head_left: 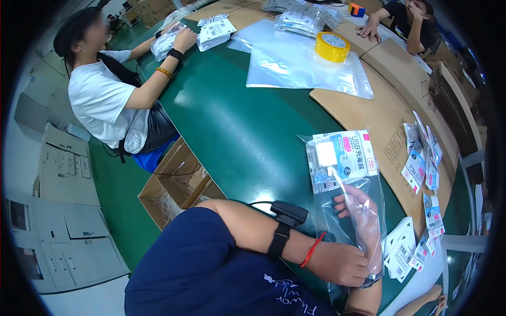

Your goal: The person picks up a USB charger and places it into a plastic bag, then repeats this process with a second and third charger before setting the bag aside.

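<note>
A clear plastic bag (369,181) lies on the green table (237,126) in front of me. At its far end are white card-backed packages (342,158) with pink and blue print. My right hand (362,209) is reached inside the bag and shows through the plastic, fingers loosely apart just short of the packages, with nothing seen in it. My left hand (341,262) grips the bag's near open edge. That wrist wears a black strap with a small device and a red string.
More small packages lie in loose stacks at the right (419,163) and near right (400,243) on cardboard sheets (369,110). A yellow tape roll (332,46) rests on clear bags (300,66). A co-worker in white (100,97) sits left; another person (408,21) far right. An open carton (176,184) stands below.
</note>
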### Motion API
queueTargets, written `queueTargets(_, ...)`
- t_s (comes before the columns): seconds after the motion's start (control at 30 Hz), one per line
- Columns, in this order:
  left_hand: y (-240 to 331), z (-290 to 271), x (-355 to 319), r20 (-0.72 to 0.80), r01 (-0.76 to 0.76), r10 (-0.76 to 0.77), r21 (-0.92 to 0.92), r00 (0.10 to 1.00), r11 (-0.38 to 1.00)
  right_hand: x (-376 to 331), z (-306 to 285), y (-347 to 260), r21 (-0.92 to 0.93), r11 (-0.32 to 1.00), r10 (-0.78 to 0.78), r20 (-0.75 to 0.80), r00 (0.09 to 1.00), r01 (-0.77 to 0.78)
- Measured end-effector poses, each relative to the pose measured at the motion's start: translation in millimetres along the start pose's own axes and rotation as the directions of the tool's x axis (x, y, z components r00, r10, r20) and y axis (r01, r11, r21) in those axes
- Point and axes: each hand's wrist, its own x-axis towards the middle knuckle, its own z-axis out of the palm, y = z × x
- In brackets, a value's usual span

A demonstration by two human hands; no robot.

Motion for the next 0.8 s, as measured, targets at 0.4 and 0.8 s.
queueTargets(0.4, -1.2, -1.5, -0.2, 0.021, -0.003, 0.003, -0.010, 1.000, 1.000, 0.5, -1.3, 2.5, -0.020, 1.000, 0.010, 0.008, 1.000, -0.010)
queueTargets(0.8, -3.9, -11.1, 2.6, 0.130, 0.010, 0.000, -0.076, 0.992, 0.997, 4.1, -5.1, 1.5, 0.146, 0.988, 0.059, 0.000, 0.998, -0.058)
